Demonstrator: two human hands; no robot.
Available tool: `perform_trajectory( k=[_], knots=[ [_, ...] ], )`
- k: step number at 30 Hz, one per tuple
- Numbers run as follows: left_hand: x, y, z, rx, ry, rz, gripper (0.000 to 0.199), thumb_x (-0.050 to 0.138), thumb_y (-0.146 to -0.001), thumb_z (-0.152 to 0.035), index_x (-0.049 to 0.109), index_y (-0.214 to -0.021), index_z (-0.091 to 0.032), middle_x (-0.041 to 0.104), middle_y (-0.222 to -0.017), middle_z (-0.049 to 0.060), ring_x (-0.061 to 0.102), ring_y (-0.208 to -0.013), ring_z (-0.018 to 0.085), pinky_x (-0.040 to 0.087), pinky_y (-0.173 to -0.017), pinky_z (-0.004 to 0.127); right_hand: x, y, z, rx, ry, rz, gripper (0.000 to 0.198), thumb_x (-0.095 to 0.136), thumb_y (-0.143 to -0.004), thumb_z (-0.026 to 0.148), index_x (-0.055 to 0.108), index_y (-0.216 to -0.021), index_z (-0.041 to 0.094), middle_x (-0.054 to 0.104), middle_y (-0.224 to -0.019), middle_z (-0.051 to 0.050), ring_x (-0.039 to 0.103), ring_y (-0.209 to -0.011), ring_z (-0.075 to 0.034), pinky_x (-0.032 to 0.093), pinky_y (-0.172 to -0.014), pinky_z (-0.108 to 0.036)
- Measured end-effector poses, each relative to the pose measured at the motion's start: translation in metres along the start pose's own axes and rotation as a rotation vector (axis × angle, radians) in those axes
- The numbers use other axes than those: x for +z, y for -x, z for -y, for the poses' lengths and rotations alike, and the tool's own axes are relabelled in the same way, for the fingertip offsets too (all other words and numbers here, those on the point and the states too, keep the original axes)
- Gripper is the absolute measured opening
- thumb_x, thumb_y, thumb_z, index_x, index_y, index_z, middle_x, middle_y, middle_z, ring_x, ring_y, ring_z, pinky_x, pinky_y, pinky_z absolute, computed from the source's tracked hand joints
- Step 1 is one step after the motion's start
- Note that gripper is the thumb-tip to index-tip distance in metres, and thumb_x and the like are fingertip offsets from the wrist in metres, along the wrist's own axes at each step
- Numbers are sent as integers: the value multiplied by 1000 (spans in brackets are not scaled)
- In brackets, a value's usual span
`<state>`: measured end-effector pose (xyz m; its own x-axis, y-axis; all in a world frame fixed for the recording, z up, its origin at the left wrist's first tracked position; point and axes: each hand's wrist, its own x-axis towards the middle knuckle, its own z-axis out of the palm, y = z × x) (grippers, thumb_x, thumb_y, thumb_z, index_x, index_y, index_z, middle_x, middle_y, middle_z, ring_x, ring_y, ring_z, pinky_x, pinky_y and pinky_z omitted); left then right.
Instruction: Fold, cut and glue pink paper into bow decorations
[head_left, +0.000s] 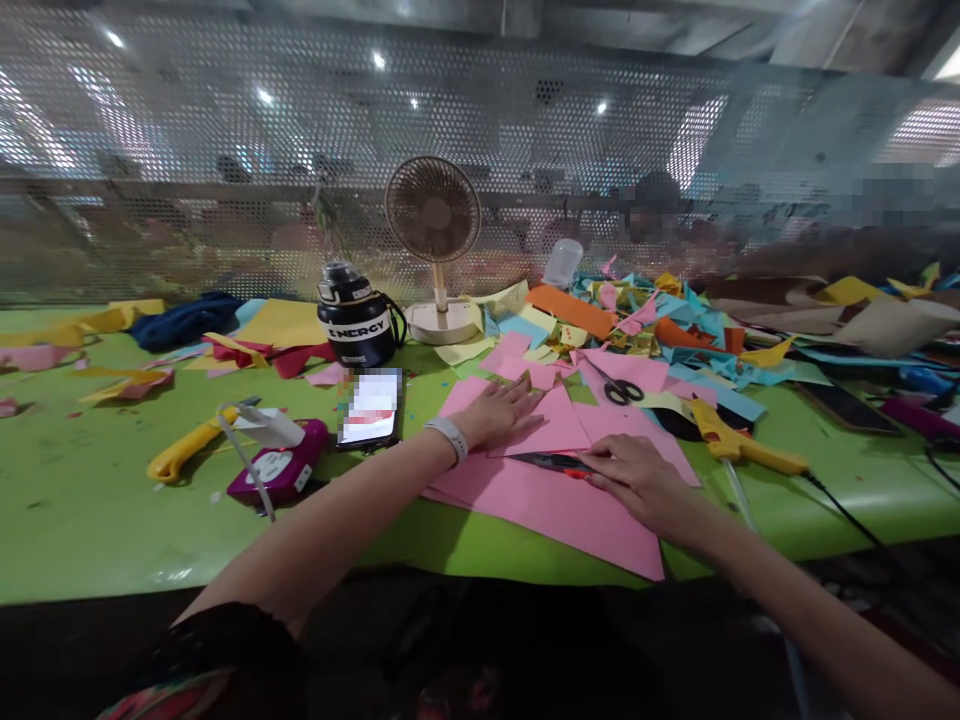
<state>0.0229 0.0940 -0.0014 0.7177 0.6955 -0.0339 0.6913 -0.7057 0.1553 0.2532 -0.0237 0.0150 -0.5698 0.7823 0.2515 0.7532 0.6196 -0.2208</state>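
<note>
My left hand [501,412], with a pale band on its wrist, lies flat with fingers stretched on a pink sheet [553,420]. My right hand [630,480] is closed on a black utility knife [551,462] with a red part near my fingers. The knife lies low over the paper, its thin tip pointing left toward my left wrist. Beneath it spreads a larger pink sheet [555,515], one corner reaching the table's front edge. Dark scissors [621,391] rest on pink paper just beyond my hands.
Right of my right hand lies a yellow hot glue gun [739,440] with its cord. To the left are a phone [370,408], a purple power strip [277,468] and a yellow-handled tool [184,455]. A black bottle [356,320], fan [435,225] and colored scraps [667,315] stand behind.
</note>
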Motion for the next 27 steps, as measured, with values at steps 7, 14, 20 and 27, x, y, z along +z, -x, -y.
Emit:
perform_trajectory(
  k=[7,14,20,27],
  knots=[
    [0,0,0,0,-12,2,69,16,-97,-56,23,-151,-14,15,-159,15,9,-148,24,10,-116,48,4,-7,6,-8,-12,1,29,47,-96,23,68,-115,18,66,-102,-12,59,-95,-24,45,-84,-43],
    [2,0,0,-1,-33,0,69,16,-98,-56,23,-151,-13,15,-159,16,11,-147,24,10,-116,47,12,-13,19,-62,-44,-25,26,49,-95,22,68,-114,18,66,-101,-12,58,-94,-23,44,-83,-40],
    [6,-3,6,31,-33,-17,66,16,-98,-56,24,-151,-17,19,-158,15,13,-147,26,12,-115,48,0,-3,25,-160,-147,-29,28,50,-96,24,66,-118,18,67,-104,-11,58,-99,-22,45,-86,-36],
    [2,1,6,60,41,-58,75,25,-92,-67,16,-153,-25,15,-160,11,5,-148,28,5,-116,53,-25,1,-43,288,-36,-269,25,54,-91,24,70,-110,22,69,-102,-9,62,-96,-23,47,-83,-35]
  ],
)
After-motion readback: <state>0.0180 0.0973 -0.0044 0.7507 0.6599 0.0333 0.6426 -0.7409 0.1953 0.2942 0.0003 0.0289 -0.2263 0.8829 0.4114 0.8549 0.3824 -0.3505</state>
